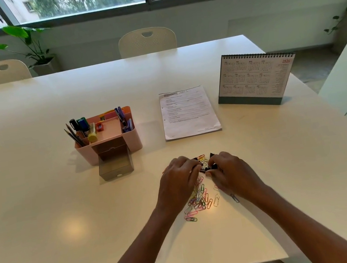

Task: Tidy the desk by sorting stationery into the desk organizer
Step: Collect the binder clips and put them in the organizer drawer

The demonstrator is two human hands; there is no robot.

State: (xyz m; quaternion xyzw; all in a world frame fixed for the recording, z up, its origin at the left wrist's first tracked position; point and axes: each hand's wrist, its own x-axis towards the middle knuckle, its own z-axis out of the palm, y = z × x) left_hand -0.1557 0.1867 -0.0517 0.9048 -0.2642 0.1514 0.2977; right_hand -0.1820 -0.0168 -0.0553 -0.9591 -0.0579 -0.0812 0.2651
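Pink desk organizer (131, 138) upright, left of centre on the worktop (69, 229); markers, pencils, yellow glue stick, red sharpener in its compartments. Smoky drawer (116, 167) pulled out in front. Coloured paper clips (199, 198) in a loose heap nearer. Black binder clips (206, 167) at the heap's far end.

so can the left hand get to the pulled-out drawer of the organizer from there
Probably yes: only bare table lies between the left hand and the open-topped drawer, pulled out toward the person. Its fingers are curled on binder clips, though.
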